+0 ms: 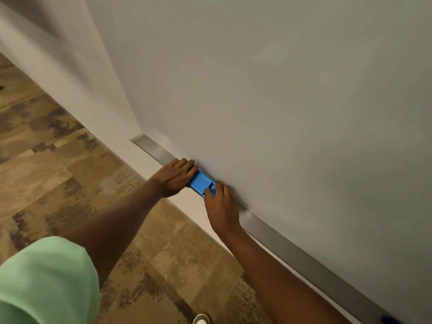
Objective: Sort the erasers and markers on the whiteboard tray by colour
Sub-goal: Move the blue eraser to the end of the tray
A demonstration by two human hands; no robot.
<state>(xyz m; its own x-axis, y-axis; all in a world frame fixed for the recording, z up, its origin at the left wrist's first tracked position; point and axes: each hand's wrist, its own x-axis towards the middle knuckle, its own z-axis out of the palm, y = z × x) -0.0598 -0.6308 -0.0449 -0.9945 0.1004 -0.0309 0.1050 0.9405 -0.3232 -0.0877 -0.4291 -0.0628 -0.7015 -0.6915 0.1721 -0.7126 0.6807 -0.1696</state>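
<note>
A blue eraser [200,181] lies on the grey metal whiteboard tray [154,147], close to the tray's left end. My left hand [175,175] grips the eraser's left end with the fingers curled over it. My right hand [221,204] covers its right end, thumb and fingers around the blue block. Whether this is one eraser or two set end to end is unclear, since a seam shows near my right thumb. At the bottom right, a dark blue object [389,319], perhaps a marker, pokes out on the tray.
The blank whiteboard [280,101] rises just behind the tray. A white wall [77,73] runs off to the left. Patterned brown carpet [58,160] lies below, with a shoe tip [201,319] at the bottom edge. My green sleeve [44,281] fills the lower left.
</note>
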